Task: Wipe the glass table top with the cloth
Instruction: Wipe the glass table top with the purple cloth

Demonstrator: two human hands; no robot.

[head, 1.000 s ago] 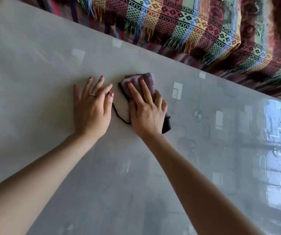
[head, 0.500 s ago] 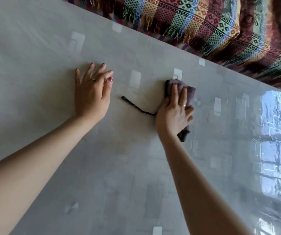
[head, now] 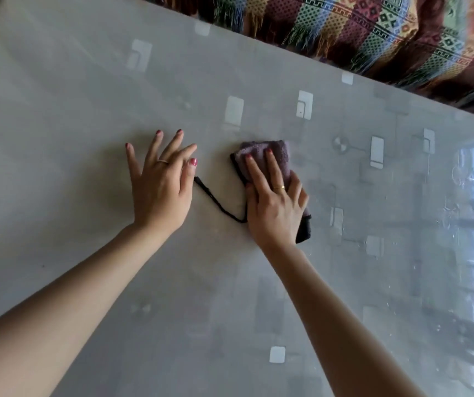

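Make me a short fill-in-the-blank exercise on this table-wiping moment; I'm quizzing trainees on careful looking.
1. The folded purple terry cloth lies under the person's ____ hand.
2. The left hand rests flat on the grey glass table top and holds ____.
3. A thin ____ cord trails from the cloth toward the left hand.
4. Beyond the table's far edge lies a striped, patterned woven blanket with a ____ edge.

Missing words: right; nothing; black; fringed

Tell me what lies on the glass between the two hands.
In the head view, a thin black cord trails from the cloth under the right hand toward the left hand; otherwise bare table top.
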